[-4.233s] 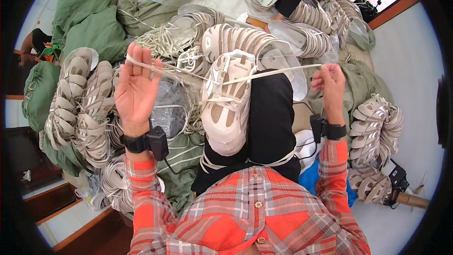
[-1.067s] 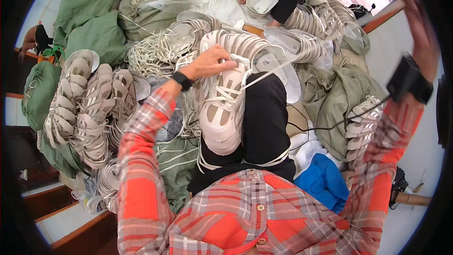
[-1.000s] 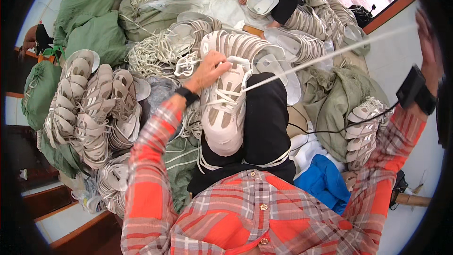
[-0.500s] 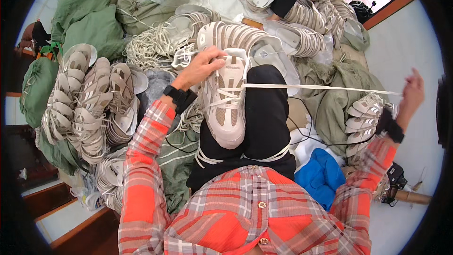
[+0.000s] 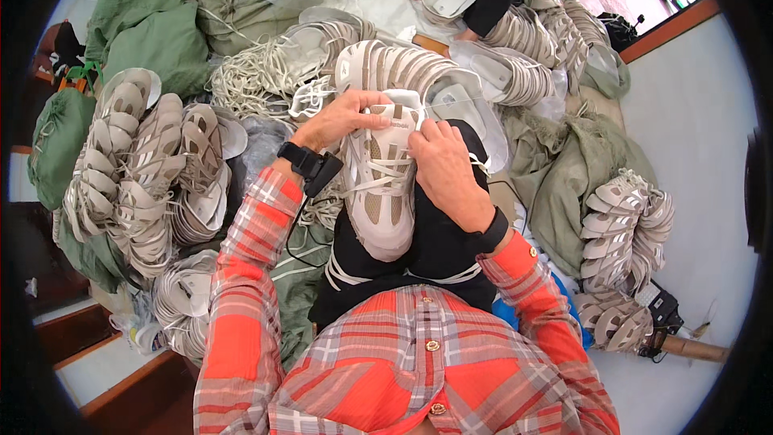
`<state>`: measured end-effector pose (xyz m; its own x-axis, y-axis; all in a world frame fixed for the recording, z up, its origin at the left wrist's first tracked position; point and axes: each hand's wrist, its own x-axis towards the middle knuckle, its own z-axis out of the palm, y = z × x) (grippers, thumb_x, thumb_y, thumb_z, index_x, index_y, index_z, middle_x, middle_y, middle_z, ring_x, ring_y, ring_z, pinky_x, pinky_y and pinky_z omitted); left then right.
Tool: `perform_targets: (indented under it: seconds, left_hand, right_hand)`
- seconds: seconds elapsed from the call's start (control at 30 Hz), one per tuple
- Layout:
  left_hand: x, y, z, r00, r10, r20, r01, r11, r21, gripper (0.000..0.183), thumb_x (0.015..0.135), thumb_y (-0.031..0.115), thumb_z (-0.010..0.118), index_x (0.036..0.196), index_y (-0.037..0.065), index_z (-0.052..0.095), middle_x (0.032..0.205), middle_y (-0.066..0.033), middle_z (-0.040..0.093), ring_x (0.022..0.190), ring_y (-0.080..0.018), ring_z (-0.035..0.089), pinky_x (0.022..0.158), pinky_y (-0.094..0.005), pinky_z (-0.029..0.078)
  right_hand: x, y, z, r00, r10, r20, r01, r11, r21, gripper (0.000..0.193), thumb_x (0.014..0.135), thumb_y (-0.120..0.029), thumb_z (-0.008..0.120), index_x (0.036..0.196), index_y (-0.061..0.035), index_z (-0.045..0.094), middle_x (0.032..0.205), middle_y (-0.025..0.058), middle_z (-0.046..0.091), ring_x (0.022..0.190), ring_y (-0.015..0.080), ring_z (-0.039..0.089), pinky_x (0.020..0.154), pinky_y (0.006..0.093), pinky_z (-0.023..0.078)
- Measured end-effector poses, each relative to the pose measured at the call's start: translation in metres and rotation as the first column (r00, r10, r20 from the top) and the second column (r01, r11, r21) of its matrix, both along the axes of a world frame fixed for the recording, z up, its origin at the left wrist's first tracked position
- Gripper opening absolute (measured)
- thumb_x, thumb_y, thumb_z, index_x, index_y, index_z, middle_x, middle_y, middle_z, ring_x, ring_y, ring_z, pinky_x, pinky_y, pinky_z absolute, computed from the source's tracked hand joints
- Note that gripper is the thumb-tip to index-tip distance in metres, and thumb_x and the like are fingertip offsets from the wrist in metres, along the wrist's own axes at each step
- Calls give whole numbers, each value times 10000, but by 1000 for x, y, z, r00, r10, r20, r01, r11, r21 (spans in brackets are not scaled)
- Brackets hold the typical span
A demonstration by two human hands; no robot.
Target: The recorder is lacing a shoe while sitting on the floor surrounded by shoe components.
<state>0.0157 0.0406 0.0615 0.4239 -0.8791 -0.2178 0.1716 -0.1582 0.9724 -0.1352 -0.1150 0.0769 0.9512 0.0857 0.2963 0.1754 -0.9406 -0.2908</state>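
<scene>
A beige and white sneaker upper [image 5: 382, 229] rests on my black-trousered thighs with its toe toward me. White lace crosses its lower eyelets. My left hand [image 5: 342, 121] grips the upper's top left edge, thumb and fingers closed at the tongue. At the right eyelet edge, my right hand [image 5: 451, 173] has its fingers pinched together on the white shoelace [image 5: 480, 163], part of which shows beyond the knuckles. The fingertips and the lace's tip are hidden. Both hands touch the upper.
Stacked sneaker uppers [image 5: 403, 68] lie just beyond my knees, with more stacks [image 5: 153, 181] at left and others [image 5: 616, 229] at right. A heap of white laces [image 5: 262, 76] and green sacks [image 5: 157, 48] lie farther off. Another person's black-trousered leg [image 5: 499, 0] shows at the back.
My right hand has come in from the far right, where it held the lace stretched out, to the upper's right edge. My left hand stays at the upper's top.
</scene>
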Motion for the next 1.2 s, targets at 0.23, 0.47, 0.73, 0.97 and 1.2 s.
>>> perform_targets:
  seconds: [0.23,0.47,0.73,0.97,1.2]
  left_hand:
    - [-1,0,-11,997,22,-78,-29,995,-91,242,829,145,649,1036,30,599,880,31,615,785,-34,544,711,-188,431]
    - [-3,-1,-15,996,79,-38,-81,994,-69,233,827,150,646,1028,40,603,854,45,604,745,-34,537,693,-185,423]
    - [-16,8,-20,944,287,-165,-323,905,-278,307,858,138,602,1137,22,544,1070,-18,566,966,-86,514,849,-218,403]
    - [-44,27,1,728,645,231,-631,763,-141,247,846,91,616,1072,1,574,969,-19,599,874,-87,550,797,-216,441]
    - [-59,14,55,975,47,-216,55,896,441,330,911,291,550,860,-35,574,655,-115,623,535,-175,632,461,-255,509]
  right_hand:
    - [9,7,-12,996,70,-63,-43,935,353,78,732,-18,571,798,-16,529,814,144,492,814,329,491,713,417,386]
    - [9,9,-5,995,84,-47,-70,966,251,126,764,14,537,884,-4,505,821,163,502,809,351,509,711,431,405]
    - [18,27,0,994,106,1,-105,985,140,90,781,-14,556,856,-22,506,855,143,499,832,320,504,769,391,405]
    - [26,36,6,995,97,30,-94,991,-91,132,694,-82,578,809,-28,541,795,127,518,797,285,514,716,391,399]
    - [-50,133,82,546,698,463,-831,385,401,83,753,-88,515,787,-14,503,809,137,493,805,280,529,687,355,441]
